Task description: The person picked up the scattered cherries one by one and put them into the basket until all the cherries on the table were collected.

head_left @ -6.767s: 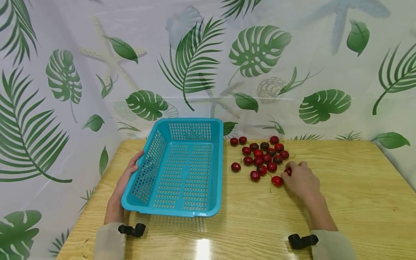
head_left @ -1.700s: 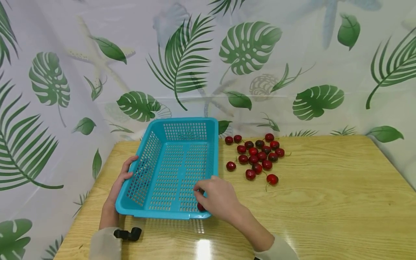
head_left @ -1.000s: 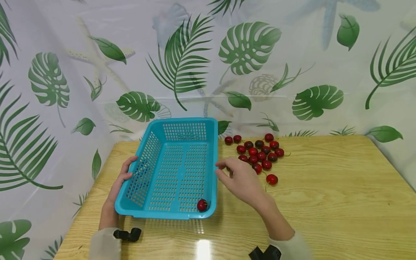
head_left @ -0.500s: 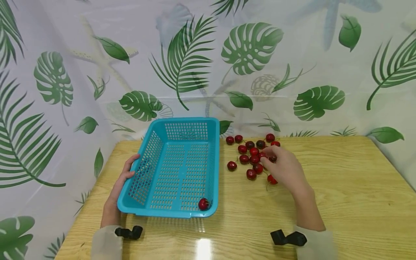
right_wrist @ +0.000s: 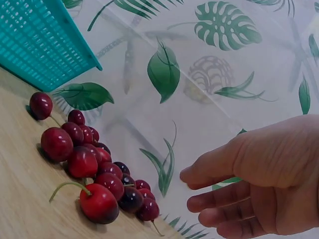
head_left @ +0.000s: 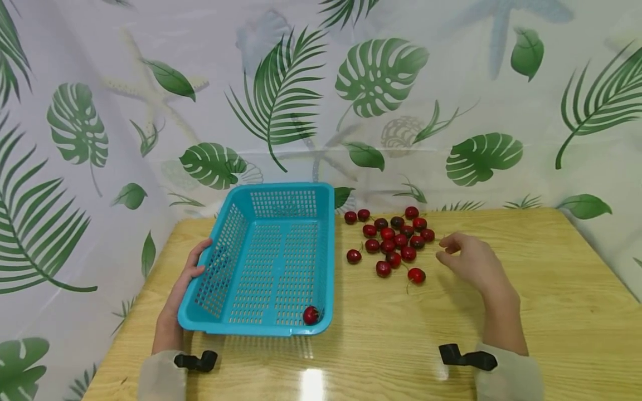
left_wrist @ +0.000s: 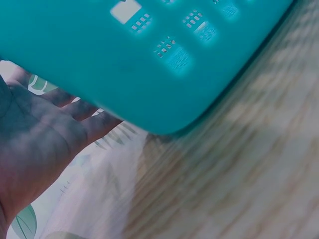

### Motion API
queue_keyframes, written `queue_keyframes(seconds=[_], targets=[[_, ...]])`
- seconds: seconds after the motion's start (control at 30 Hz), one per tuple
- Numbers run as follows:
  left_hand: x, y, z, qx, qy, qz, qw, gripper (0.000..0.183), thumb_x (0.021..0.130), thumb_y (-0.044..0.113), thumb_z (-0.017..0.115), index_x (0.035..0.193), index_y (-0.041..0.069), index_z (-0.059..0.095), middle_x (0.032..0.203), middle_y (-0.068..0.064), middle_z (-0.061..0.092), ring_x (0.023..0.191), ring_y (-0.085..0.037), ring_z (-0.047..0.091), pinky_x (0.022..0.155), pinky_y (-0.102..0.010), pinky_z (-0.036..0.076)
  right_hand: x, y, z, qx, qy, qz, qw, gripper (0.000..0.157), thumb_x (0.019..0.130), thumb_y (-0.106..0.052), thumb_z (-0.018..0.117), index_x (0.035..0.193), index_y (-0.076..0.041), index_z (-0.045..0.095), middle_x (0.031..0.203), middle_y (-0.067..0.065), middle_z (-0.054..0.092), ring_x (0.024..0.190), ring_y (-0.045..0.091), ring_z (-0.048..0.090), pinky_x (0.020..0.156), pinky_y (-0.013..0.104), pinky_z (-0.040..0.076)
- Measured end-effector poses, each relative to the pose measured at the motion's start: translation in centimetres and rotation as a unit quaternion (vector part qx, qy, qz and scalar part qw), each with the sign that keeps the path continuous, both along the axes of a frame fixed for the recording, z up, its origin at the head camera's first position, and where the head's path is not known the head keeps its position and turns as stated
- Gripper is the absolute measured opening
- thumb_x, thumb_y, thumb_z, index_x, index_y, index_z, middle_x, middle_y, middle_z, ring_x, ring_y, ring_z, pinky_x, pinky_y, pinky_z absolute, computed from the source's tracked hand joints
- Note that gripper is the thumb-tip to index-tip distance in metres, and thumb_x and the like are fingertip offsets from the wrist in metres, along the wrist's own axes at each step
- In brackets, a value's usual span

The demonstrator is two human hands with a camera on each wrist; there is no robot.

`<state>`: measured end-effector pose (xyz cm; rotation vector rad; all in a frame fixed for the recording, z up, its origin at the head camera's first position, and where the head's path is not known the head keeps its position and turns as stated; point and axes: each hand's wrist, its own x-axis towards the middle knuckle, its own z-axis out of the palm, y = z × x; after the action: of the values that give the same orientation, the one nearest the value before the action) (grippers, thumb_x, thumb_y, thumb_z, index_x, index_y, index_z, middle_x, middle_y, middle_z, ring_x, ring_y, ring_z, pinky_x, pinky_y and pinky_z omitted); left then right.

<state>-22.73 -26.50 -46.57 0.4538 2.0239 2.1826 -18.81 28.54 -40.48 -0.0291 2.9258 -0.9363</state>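
A blue perforated plastic basket [head_left: 279,328] sits on the wooden table, with one red cherry [head_left: 311,316] in its near right corner. My left hand [head_left: 179,292] rests against the basket's outer left wall; in the left wrist view its fingers [left_wrist: 99,124] look extended towards the wall, their tips partly hidden. To the right of the basket lies a loose cluster of dark red cherries [head_left: 387,245], some with stems. Just right of that cluster, my right hand [head_left: 476,264] hovers with relaxed fingers, thumb and forefinger apart, holding nothing. The right wrist view shows the cherries [right_wrist: 99,203] beside it.
A white cloth [head_left: 296,128] printed with green leaves hangs behind and left of the table. The wooden tabletop [head_left: 567,301] extends right of the cherries. Black wrist mounts [head_left: 468,357] sit at both sleeves.
My right hand carried a cherry from the pile's right side into the basket and let it go. Then it moved back right, past the cherries. The left hand stayed at the basket.
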Motion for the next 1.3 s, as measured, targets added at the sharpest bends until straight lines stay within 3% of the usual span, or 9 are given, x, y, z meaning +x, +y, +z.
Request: queue_keyframes(seconds=[0.2,0.43,0.6,0.77,0.9,1.1,1.3], targets=[[0.1,0.0,-0.2,-0.005,0.002,0.008,1.0000,0.062,0.097,0.005,0.023,0.150,0.037,0.033,0.146,0.004,0.026,0.125,-0.007,0.041,0.100,-0.020,0.036,-0.3,-0.4,-0.9,0.019,-0.026,0.046,0.998,0.026,0.095,-0.018,0.063,0.109,0.003,0.066,0.107,0.021,0.065,0.095,0.036,0.061,0.078,0.050,0.050],[0.2,-0.5,-0.5,-0.003,0.032,-0.003,0.9995,0.064,0.095,0.003,0.026,0.143,0.043,0.040,0.139,0.016,0.032,0.122,-0.002,0.043,0.097,-0.017,0.036,-0.6,-2.2,-0.7,0.028,-0.029,0.074,0.996,0.020,0.088,-0.019,0.070,0.099,-0.002,0.069,0.098,0.014,0.066,0.085,0.027,0.059,0.072,0.044,0.050],[-0.5,-0.7,-0.6,0.006,0.082,-0.009,0.9966,0.065,0.092,0.001,0.031,0.137,0.045,0.047,0.136,0.023,0.038,0.118,0.001,0.044,0.095,-0.016,0.036,-0.9,-3.0,-0.6,0.023,-0.049,0.089,0.995,0.026,0.085,-0.018,0.075,0.104,-0.003,0.068,0.108,0.020,0.064,0.097,0.034,0.058,0.079,0.049,0.050],[-0.6,-0.7,-0.8,0.005,0.094,-0.013,0.9955,0.065,0.091,0.000,0.032,0.134,0.046,0.048,0.136,0.026,0.039,0.119,0.003,0.043,0.095,-0.014,0.035,-0.9,-2.9,-1.1,0.020,-0.076,0.102,0.992,0.031,0.081,-0.013,0.079,0.107,0.000,0.066,0.114,0.025,0.060,0.103,0.039,0.057,0.082,0.050,0.050],[-0.5,-0.7,-0.9,0.004,0.092,-0.010,0.9957,0.065,0.092,0.000,0.032,0.135,0.045,0.047,0.137,0.027,0.038,0.120,0.003,0.041,0.096,-0.014,0.034,-0.7,-3.0,-1.5,0.010,-0.095,0.082,0.992,0.053,0.078,-0.017,0.083,0.117,0.005,0.055,0.115,0.028,0.054,0.095,0.034,0.055,0.078,0.046,0.049],[-0.3,-0.8,-0.8,0.006,0.067,-0.009,0.9977,0.065,0.092,-0.001,0.030,0.136,0.045,0.046,0.136,0.022,0.037,0.118,0.002,0.045,0.096,-0.015,0.037,0.0,-4.0,-2.1,-0.012,-0.159,0.005,0.987,0.083,0.081,-0.032,0.080,0.133,0.006,0.029,0.103,0.021,0.055,0.071,0.026,0.051,0.057,0.038,0.047],[-0.5,-0.6,-0.7,0.026,0.065,-0.016,0.9974,0.064,0.093,-0.001,0.030,0.137,0.042,0.046,0.136,0.018,0.041,0.119,0.000,0.048,0.096,-0.017,0.040,-0.3,-4.9,-2.6,-0.024,-0.170,-0.025,0.985,0.093,0.082,-0.024,0.079,0.142,0.005,0.016,0.087,0.014,0.059,0.054,0.020,0.049,0.047,0.032,0.045]])
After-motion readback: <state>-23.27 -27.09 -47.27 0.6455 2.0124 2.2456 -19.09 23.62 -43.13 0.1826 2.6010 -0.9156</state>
